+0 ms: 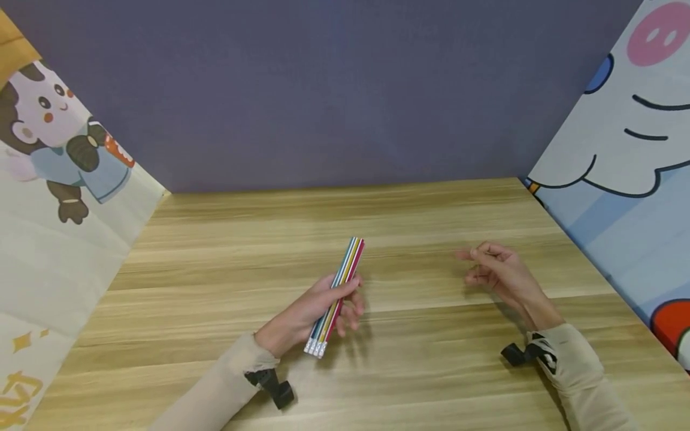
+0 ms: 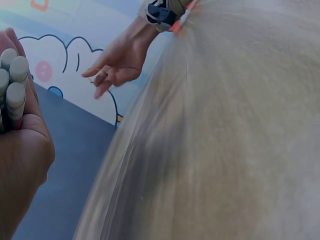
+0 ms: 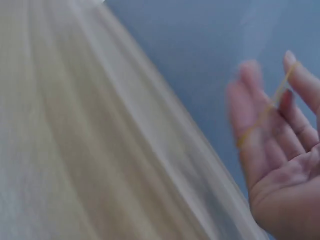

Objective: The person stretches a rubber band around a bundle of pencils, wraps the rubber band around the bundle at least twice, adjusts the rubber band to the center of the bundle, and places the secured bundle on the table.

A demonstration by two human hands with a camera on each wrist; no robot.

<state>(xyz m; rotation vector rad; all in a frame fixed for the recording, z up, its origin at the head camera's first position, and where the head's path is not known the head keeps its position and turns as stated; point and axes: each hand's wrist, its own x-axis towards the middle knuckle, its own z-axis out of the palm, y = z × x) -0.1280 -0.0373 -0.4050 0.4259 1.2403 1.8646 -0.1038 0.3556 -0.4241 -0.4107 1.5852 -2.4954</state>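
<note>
My left hand (image 1: 306,308) grips a bundle of several striped pencils (image 1: 348,257), blue, white, yellow and red, with the thumb across them. The bundle is tilted above the table; its pale eraser ends (image 2: 16,95) point back toward me and show close up in the left wrist view. Off to the right, my right hand (image 1: 507,272) hovers over the table, apart from the pencils. A thin yellow rubber band (image 3: 270,106) is stretched from its thumb tip to its spread fingers (image 3: 245,107), which are blurred in the right wrist view.
Both hands are above a wood-grain table (image 1: 226,239). A plain grey-blue panel (image 1: 345,96) stands along its back edge. Cartoon-printed panels flank the table, one left (image 1: 64,251) and one right (image 1: 620,239). Black straps (image 1: 275,388) sit on both wrists.
</note>
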